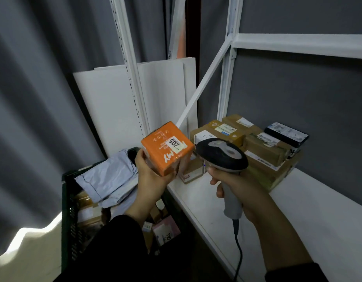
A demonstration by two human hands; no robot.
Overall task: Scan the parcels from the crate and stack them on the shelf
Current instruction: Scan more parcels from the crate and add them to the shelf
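Left hand (153,176): closed around small orange cardboard box (167,148), white label up, held above crate edge. Right hand (239,186): gripping grey-and-black handheld barcode scanner (221,154), head beside box. Dark green plastic crate (67,210): grey poly mailer (108,178), brown parcels. White metal shelf (298,210): stacked brown cardboard parcels (263,151).

Parcel stockroom / small warehouse corner. White slotted-upright metal shelf (298,202) against grey walls, taped cardboard parcels (263,147) with shipping labels stacked on it. Dark plastic crate (69,220) on the floor holding poly mailers and boxes. Corded handheld barcode scanner (222,157) in use. Spare white shelf boards (106,106) leaning on the wall.
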